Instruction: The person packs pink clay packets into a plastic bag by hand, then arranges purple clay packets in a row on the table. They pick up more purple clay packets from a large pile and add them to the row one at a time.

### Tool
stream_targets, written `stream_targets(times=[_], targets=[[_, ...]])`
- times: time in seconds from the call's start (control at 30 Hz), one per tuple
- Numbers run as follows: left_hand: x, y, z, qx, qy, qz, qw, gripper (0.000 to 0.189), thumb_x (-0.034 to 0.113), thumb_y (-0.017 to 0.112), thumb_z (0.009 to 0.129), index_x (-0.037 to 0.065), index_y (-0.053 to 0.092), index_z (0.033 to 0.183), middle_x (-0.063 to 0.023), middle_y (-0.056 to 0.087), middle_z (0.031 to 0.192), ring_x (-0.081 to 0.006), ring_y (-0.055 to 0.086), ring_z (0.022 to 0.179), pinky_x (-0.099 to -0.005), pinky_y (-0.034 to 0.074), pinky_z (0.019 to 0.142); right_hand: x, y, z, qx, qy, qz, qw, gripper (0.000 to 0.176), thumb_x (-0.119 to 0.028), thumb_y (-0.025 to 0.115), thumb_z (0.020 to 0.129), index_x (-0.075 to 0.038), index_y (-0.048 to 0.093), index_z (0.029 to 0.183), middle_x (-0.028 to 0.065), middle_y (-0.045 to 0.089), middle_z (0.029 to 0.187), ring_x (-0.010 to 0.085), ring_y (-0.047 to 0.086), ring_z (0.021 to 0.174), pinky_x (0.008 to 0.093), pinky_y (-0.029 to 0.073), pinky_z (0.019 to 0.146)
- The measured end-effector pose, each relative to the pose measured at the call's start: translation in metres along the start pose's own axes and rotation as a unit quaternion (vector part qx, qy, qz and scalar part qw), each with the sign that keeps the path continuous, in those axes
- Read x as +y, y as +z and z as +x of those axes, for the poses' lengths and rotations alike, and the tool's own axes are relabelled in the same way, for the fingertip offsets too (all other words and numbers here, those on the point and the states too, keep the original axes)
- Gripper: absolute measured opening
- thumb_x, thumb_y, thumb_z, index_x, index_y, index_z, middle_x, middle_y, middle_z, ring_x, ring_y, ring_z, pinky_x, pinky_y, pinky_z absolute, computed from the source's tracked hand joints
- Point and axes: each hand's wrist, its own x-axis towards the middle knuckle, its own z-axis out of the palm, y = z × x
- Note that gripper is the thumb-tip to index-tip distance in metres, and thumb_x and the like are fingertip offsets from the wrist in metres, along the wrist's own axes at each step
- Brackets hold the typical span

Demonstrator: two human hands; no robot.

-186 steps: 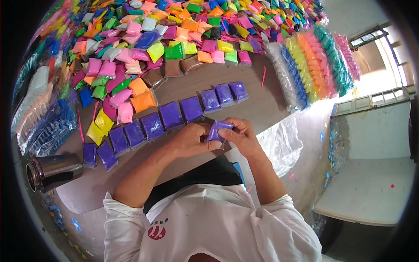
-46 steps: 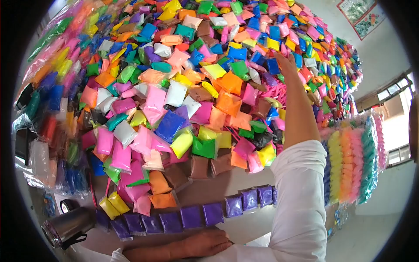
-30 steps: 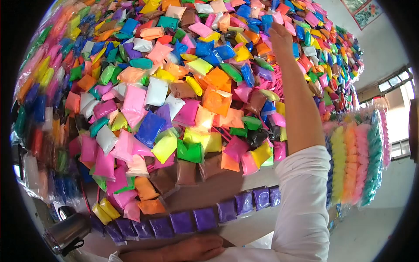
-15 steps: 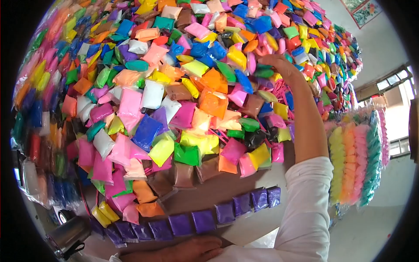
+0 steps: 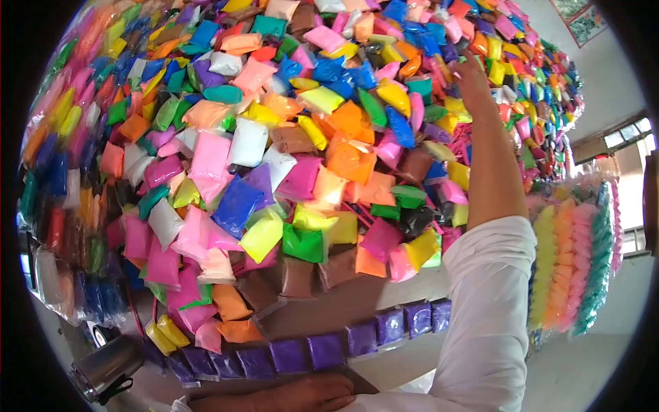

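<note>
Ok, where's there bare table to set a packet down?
One bare strip of table runs between the purple row and the brown packets edging the pile. A thinner margin lies beside the left hand. Beyond, packets are heaped solid.

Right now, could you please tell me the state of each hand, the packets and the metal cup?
Right hand: stretched out onto the packet heap, grip unclear.
Left hand: flat on the table.
Purple packets: lined up in a row.
Metal cup: lying on its side.
</note>
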Motion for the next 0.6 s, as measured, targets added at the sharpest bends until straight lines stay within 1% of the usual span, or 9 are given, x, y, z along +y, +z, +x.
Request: stream_targets(times=[0.03,0.1,0.17,0.23,0.3,0.37,0.47,0.57,0.6], targets=[[0.001,-0.001,0.001,0.006,-0.001,-0.013,1.0,0.013,0.014,0.066,0.092,0.002,0.065,0.096,-0.0147,0.065,0.1,-0.0331,0.065,0.09,-0.0393,0.055,0.079,-0.009,0.003,0.005,-0.032,0.092,0.172,0.98,0.046,-0.007,0.061,0.085,-0.004,0.057,0.131,0.0139,0.045,0.147,0.0272,0.052,0.123,0.036,0.048,0.095],[-0.002,0.0,-0.001,0.011,-0.003,-0.012,1.0,0.012,0.014,0.065,0.093,0.002,0.065,0.096,-0.0141,0.065,0.1,-0.0329,0.065,0.09,-0.0391,0.055,0.078,-0.027,0.009,0.016,0.017,0.294,0.514,0.806,0.054,-0.013,0.059,0.088,-0.008,0.051,0.141,0.0116,0.048,0.145,0.0239,0.053,0.121,0.0369,0.048,0.092],[-0.003,-0.002,0.0,0.008,-0.012,-0.019,1.0,0.012,0.014,0.065,0.093,0.002,0.065,0.096,-0.0137,0.065,0.099,-0.0327,0.065,0.089,-0.0389,0.055,0.078,-0.021,0.017,0.027,0.012,0.326,0.529,0.783,0.036,-0.013,0.056,0.092,-0.009,0.065,0.126,0.0086,0.057,0.135,0.0177,0.056,0.115,0.032,0.047,0.094],[0.0,-0.003,0.001,-0.001,-0.03,-0.037,0.999,0.012,0.014,0.064,0.094,0.002,0.065,0.096,-0.0135,0.065,0.099,-0.0324,0.065,0.089,-0.0389,0.055,0.077,-0.006,0.028,0.022,0.049,0.217,0.481,0.848,0.039,-0.017,0.06,0.09,-0.009,0.065,0.127,0.0083,0.062,0.128,0.0175,0.06,0.107,0.0324,0.048,0.091],[-0.001,-0.003,0.001,-0.002,-0.033,-0.04,0.999,0.012,0.014,0.064,0.094,0.002,0.065,0.096,-0.0135,0.065,0.099,-0.032,0.066,0.088,-0.0385,0.055,0.077,0.004,0.033,0.019,0.081,0.201,0.471,0.855,0.039,-0.02,0.063,0.087,-0.009,0.068,0.124,0.0086,0.067,0.118,0.0201,0.064,0.1,0.0332,0.05,0.088],[-0.002,-0.002,0.0,-0.002,-0.039,-0.042,0.998,0.013,0.015,0.064,0.094,0.002,0.066,0.095,-0.0135,0.065,0.098,-0.0317,0.066,0.088,-0.0383,0.054,0.077,0.008,0.033,0.016,0.108,0.282,0.506,0.808,0.037,-0.022,0.067,0.083,-0.009,0.072,0.117,0.0098,0.073,0.106,0.0255,0.068,0.097,0.0345,0.052,0.086],[-0.002,0.0,-0.002,0.002,-0.048,-0.043,0.998,0.014,0.015,0.064,0.094,0.001,0.066,0.094,-0.0135,0.066,0.097,-0.0317,0.066,0.087,-0.0384,0.054,0.076,0.001,0.0,-0.01,0.051,0.168,0.064,0.982,0.039,-0.021,0.069,0.077,-0.008,0.073,0.114,0.0158,0.073,0.102,0.0309,0.07,0.093,0.0381,0.054,0.086],[0.004,-0.003,0.004,0.0,-0.057,-0.047,0.997,0.015,0.015,0.065,0.094,0.0,0.067,0.093,-0.0139,0.066,0.097,-0.032,0.066,0.088,-0.039,0.054,0.076,-0.001,-0.012,-0.036,0.047,0.13,-0.007,0.99,0.043,-0.018,0.07,0.072,-0.006,0.072,0.113,0.0203,0.071,0.105,0.034,0.068,0.099,0.0408,0.052,0.09],[0.007,-0.004,0.005,0.001,-0.062,-0.046,0.997,0.015,0.015,0.066,0.093,0.0,0.067,0.093,-0.0141,0.066,0.097,-0.0321,0.066,0.088,-0.0391,0.054,0.076,0.004,-0.01,-0.044,0.046,0.054,-0.031,0.997,0.042,-0.019,0.07,0.074,-0.005,0.071,0.114,0.0188,0.069,0.113,0.034,0.065,0.107,0.0411,0.05,0.096]])
